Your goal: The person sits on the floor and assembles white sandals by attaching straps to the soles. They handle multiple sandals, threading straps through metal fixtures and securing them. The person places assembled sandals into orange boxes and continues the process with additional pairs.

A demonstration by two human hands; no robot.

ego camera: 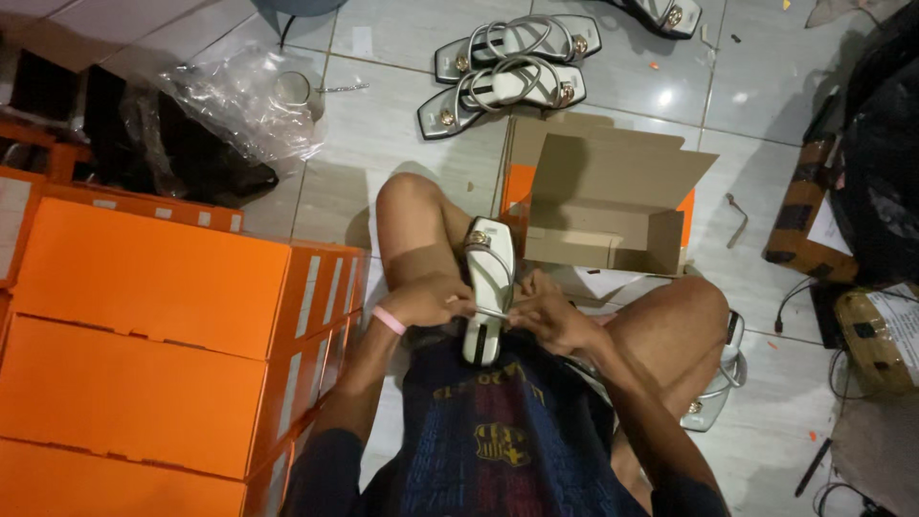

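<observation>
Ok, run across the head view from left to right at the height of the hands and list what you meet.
Stacked orange boxes → left hand → white sandal held between both hands → right hand → another sandal on the floor beside the knee → taped parcel.

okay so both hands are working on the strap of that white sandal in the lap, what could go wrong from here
1. Both the left hand and right hand pinch one thin strap on the white sandal; a hard pull might tear or loosen it.
2. The sandal only rests between the knees, so it could slip to the tiled floor.
3. Another sandal lies under the right leg and could get crushed or scuffed.
</observation>
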